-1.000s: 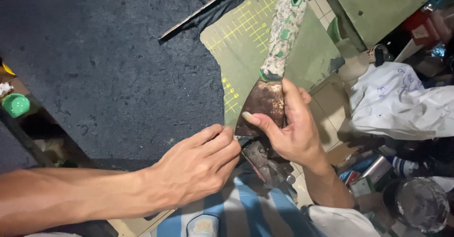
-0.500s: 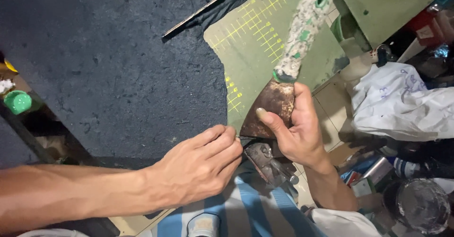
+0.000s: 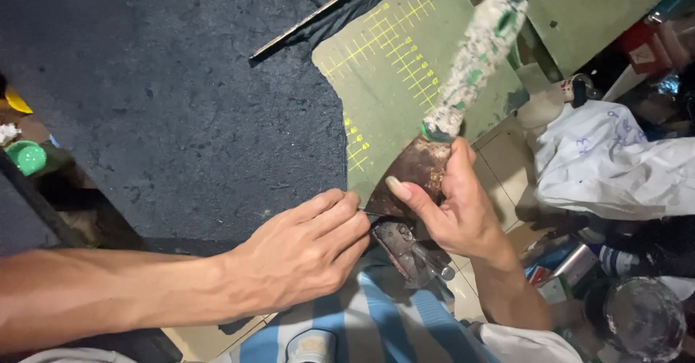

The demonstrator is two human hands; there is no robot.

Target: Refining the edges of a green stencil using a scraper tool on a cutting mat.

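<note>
My right hand (image 3: 455, 205) grips a rusty scraper blade (image 3: 411, 173) whose paint-spattered white and green handle (image 3: 474, 62) points up and away. My left hand (image 3: 304, 251) reaches in from the left; its fingertips pinch at the blade's lower left edge. Just below the two hands a second dirty metal tool (image 3: 409, 251) lies across my lap. Behind the blade is a green cutting mat (image 3: 394, 66) with yellow grid marks, partly covered by a dark rough sheet (image 3: 174, 102).
A thin flat metal strip (image 3: 300, 25) lies on the dark sheet. A green lid (image 3: 27, 157) sits at the left edge. Crumpled white cloth (image 3: 615, 160), cans and a round tin (image 3: 644, 319) crowd the right side. Blue and white striped fabric (image 3: 376, 327) covers my lap.
My right hand has tilted the scraper so its handle swings toward the right. My left hand stays at the blade's lower edge with its fingers closed in slightly.
</note>
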